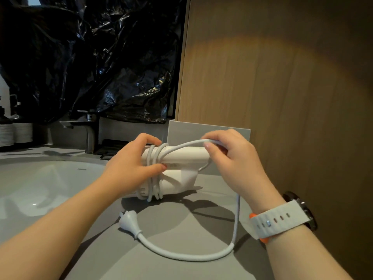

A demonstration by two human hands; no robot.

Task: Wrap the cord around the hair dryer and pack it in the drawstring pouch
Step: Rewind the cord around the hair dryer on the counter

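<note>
While both hands were on the white hair dryer [182, 157], it sat low over the grey counter [177, 269], just right of the white basin [40, 184] and in front of a pale grey upstand [187, 131]; whether its underside touched the counter could not be told. The left hand [131, 164] gripped the dryer's left end, fingers curled over the top and thumb pressed on the near side, right against several turns of white cord [201, 258] already wound there. The right hand [236, 158] covered the dryer's other end and pinched the cord between thumb and curled fingers, so that end was hidden. From that pinch the cord dropped behind the right wrist, swept in a loose curve across the counter and ended at the plug [128, 221], which lay flat near the basin's edge. A pale watch [282, 220] with an orange tab circled the right wrist. Behind stood a metal tap [88, 129], something dark and flat [113, 148] beside it, crumpled black plastic sheeting [90, 57] above, ribbed white containers [14, 133] at far left, and a wooden panel [282, 98] on the right.
</note>
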